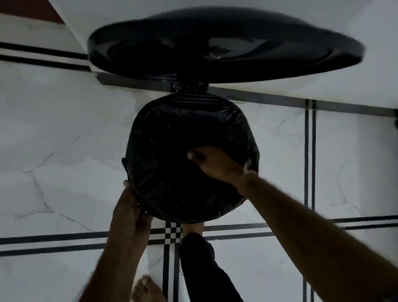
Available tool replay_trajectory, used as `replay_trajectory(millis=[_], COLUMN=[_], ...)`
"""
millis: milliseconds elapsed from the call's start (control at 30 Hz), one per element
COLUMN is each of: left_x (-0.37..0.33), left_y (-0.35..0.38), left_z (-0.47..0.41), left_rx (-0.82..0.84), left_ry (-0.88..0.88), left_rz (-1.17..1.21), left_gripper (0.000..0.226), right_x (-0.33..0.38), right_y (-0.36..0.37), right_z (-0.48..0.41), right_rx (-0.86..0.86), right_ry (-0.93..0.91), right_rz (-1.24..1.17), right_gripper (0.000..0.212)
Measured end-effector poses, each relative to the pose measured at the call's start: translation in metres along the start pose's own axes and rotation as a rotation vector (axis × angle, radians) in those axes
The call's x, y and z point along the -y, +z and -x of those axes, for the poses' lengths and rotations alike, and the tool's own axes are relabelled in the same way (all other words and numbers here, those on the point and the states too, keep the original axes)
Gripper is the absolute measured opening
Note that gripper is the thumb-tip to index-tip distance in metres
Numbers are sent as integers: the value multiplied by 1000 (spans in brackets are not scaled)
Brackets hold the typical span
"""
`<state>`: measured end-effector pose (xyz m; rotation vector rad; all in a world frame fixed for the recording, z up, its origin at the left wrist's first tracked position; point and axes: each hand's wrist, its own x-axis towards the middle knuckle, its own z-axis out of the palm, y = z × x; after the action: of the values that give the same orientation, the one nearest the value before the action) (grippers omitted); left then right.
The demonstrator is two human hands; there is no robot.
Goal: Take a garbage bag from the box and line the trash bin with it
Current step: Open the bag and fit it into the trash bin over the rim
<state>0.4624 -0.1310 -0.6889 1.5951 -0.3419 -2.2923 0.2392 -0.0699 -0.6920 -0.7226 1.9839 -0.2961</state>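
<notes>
A round trash bin [135, 167] stands on the tiled floor, seen from above, its black lid [223, 44] swung up and open behind it. A black garbage bag [170, 138] is spread over the bin's mouth and folded over its rim. My left hand [130, 213] pinches the bag's edge against the near-left rim. My right hand [214, 161] reaches down into the bag on the right side, fingers pressed into the plastic. The box is not in view.
White marble-look floor tiles with black border stripes [60, 242] surround the bin. A white wall [324, 13] with a dark skirting rises behind it. My bare left foot [149, 294] and a dark trouser leg [205, 271] are just below the bin.
</notes>
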Motion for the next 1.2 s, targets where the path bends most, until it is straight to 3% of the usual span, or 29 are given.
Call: replay_trajectory(millis=[100, 167, 233, 333, 400, 467, 667, 767, 833, 933, 1133, 1200], left_x=[0, 9, 15, 23, 26, 29, 28, 8, -5, -9, -9, -13], left_y=[-1, -3, -4, -1, 3, 6, 8, 9, 10, 11, 8, 12], left_z=[13, 17, 22, 29, 34, 36, 41, 43, 39, 34, 34, 35], left_rx=[-33, -77, -70, -47, -45, -51, -110, -119, -127, -130, -153, -179], left_ry=[-86, -152, -219, -252, -241, -233, -136, -76, -69, -114, -134, -67], left_rz=[67, 78, 86, 161, 182, 199, 70, 8, -41, 16, -15, -88], left_gripper=[32, 20, 16, 37, 22, 14, 19, 39, 33, 23, 21, 32], right_x=[-12, -19, -31, -51, -58, -58, -55, -56, -61, -64, -67, -64], right_y=[8, 15, 32, 35, 34, 32, 24, 19, 15, 12, 14, 16], right_z=[56, 90, 112, 116, 116, 116, 106, 110, 114, 113, 106, 105], right_rx=[-416, -747, -874, -621, -451, -381, -359, -351, -329, -264, -444, -540], right_ry=[-278, -158, 140, 536, 589, 560, 587, 446, 411, 479, 507, 503], right_rz=[172, 83, -312, -1168, -1564, -1766, -1788, -1833, -1857, -1909, -1774, -1651], right_gripper=[29, 26, 25, 24, 18, 13, 25, 32, 37, 27, 12, 19])
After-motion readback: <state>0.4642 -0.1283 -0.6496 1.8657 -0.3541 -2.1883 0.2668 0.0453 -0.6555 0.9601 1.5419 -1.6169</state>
